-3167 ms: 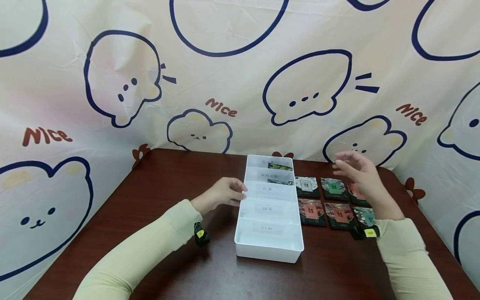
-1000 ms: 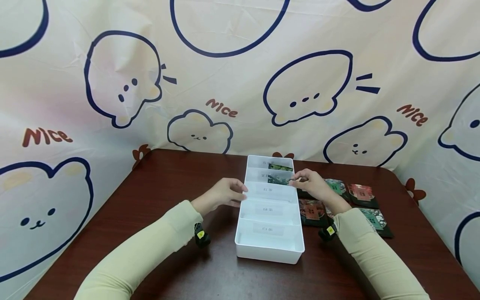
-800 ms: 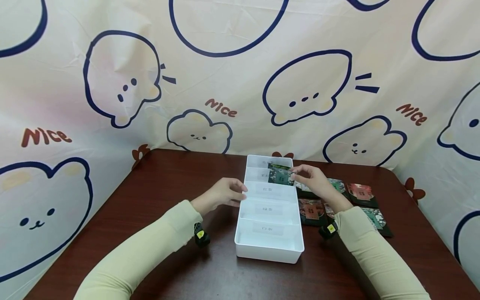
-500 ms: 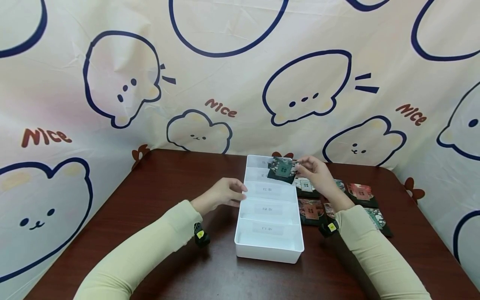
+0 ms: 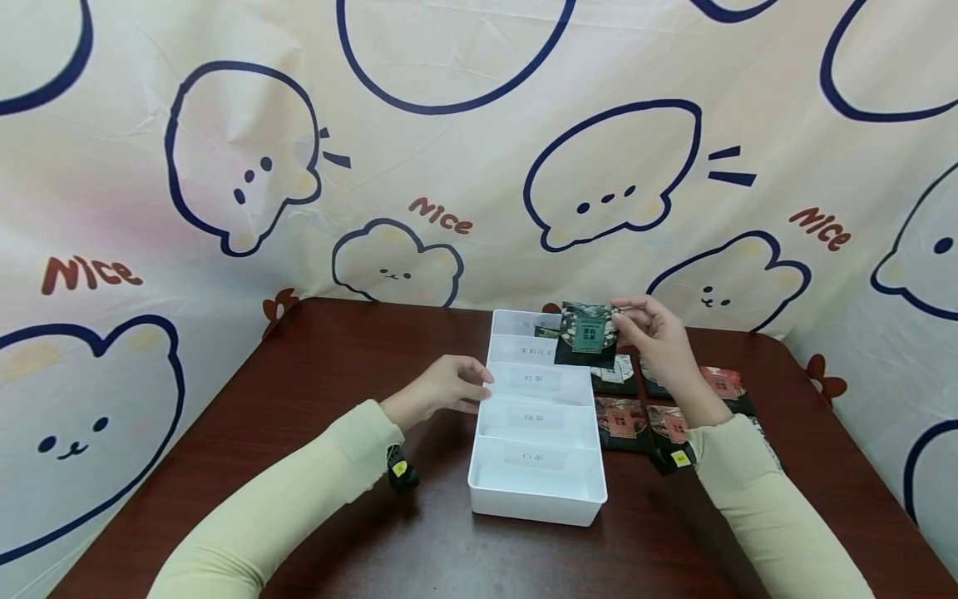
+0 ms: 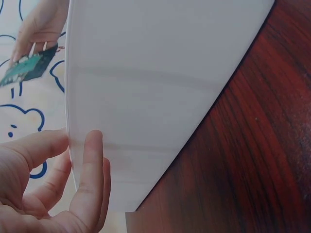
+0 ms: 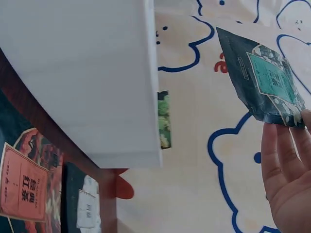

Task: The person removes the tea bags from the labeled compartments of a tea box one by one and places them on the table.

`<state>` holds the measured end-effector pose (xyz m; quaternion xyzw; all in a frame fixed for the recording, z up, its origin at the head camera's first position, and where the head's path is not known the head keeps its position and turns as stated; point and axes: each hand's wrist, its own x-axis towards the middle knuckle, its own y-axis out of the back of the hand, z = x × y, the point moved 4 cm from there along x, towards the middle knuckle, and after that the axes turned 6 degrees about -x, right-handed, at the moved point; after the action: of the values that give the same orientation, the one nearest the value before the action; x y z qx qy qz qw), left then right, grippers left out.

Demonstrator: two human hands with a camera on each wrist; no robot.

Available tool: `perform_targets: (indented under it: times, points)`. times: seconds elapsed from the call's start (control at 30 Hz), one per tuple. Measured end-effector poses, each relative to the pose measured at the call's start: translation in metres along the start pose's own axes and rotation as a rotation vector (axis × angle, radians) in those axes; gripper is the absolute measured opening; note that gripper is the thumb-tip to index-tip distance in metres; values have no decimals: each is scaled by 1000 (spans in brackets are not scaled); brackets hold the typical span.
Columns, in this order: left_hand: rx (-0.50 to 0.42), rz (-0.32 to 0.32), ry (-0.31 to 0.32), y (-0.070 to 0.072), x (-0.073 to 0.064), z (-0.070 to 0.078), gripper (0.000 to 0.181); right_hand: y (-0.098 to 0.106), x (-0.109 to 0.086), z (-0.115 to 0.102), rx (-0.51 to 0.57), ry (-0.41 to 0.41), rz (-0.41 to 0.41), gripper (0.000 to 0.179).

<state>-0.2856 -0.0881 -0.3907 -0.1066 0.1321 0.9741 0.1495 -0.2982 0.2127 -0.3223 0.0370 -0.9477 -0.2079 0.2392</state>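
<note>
My right hand [image 5: 659,337] pinches a dark tea sachet [image 5: 587,334] with a green label by its edge. It is held raised over the right rim of a long white divided box [image 5: 535,503], near the two far compartments. In the right wrist view, the sachet [image 7: 265,77] is tilted, with fingers behind it. My left hand [image 5: 447,387] is at the box's left rim. In the left wrist view, the left hand's fingers [image 6: 91,165] lie on both sides of the wall, pinching it. Another green sachet [image 5: 546,331] stands in the farthest compartment, partly hidden.
Tea sachets lie in two rows right of the box: a white-labelled one [image 5: 614,374], red-labelled ones [image 5: 623,423] and others partly covered by the right arm. Paper labels [image 5: 534,418] mark the compartments. A patterned cloth [image 5: 479,166] hangs behind the brown table [image 5: 359,349].
My right hand came left from above the sachets on the table, pinched the green-labelled sachet in the second compartment and lifted it up and rightward. My left hand has stayed at the rim.
</note>
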Motion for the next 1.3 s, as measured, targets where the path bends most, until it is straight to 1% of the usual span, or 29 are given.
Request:
perform_targets:
  times: [0.17,0.4,0.47,0.73,1.07,1.2,1.3]
  points:
    - [-2,3,-1,0,0,0,20,10,-9,-7,-16,20,23,32]
    - [0,-2,-9,0,-1,0,19,26,-28,-11,-93,33,31,28]
    - [-4,-2,-6,0,-1,0,19,31,-35,-11,-115,26,31,27]
    - [-11,-7,-9,0,0,-1,21,47,-57,-6,-184,-38,32,26]
    - [-16,-7,-10,0,0,-1,21,58,-86,8,-256,-135,-26,28]
    - [-13,-4,-9,0,0,-2,21,59,-97,16,-247,-173,-65,30]
    - [-11,-3,-6,0,0,-2,21,57,-104,23,-218,-202,-92,32]
